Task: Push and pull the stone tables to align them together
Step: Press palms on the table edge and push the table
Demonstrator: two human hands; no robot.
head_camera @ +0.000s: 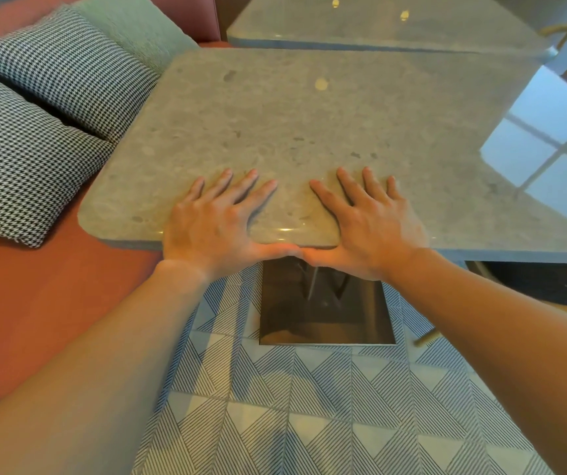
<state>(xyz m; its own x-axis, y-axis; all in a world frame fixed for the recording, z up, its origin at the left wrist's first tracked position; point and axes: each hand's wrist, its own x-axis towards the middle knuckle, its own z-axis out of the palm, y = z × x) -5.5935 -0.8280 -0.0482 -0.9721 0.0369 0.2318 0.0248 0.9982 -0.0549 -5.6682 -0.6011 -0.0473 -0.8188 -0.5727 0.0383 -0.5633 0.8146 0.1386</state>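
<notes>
Head view: the left hand (218, 222) and right hand (367, 222) lie spread flat on the near counter (309, 132), thumbs hooked under its near edge. The far counter (395, 25) looks close beyond; a slight skew probably remains.

daylit, warm | window glare on stone table (549, 149) | edges warped
</notes>
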